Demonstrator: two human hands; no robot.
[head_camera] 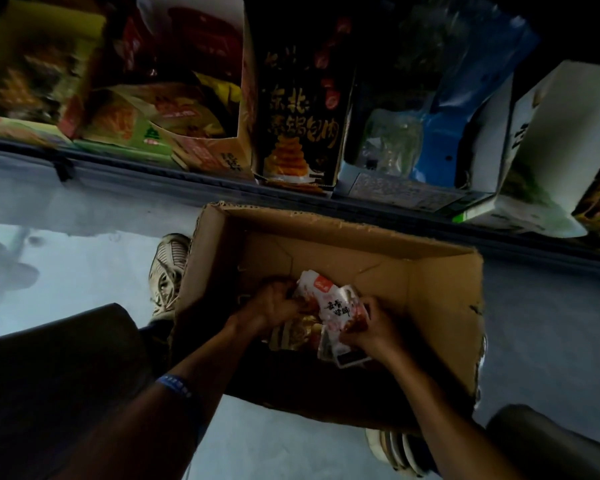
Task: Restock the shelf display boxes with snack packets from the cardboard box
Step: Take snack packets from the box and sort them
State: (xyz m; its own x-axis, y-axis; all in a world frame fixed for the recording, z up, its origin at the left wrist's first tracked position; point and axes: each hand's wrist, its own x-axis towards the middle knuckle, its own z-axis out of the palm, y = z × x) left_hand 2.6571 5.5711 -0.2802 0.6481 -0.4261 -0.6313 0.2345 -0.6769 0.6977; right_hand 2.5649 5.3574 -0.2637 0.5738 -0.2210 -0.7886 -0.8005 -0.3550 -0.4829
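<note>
An open cardboard box (440,292) sits on the floor between my feet. Inside it lie a few snack packets, white with red patches and black lettering (329,304). My left hand (274,306) reaches into the box and grips the left side of the packets. My right hand (368,329) pinches the right edge of the top packet. Above the box runs a low shelf with display boxes: a black one with gold lettering (298,112), a tan one holding orange and yellow packets (201,109), and a blue-and-white one holding clear bags (426,133).
A white display box (548,147) stands at the shelf's right end, and green and yellow boxes (32,71) at the left. My left shoe (168,268) rests against the box's left wall. Pale grey floor (84,271) spreads to the left and right.
</note>
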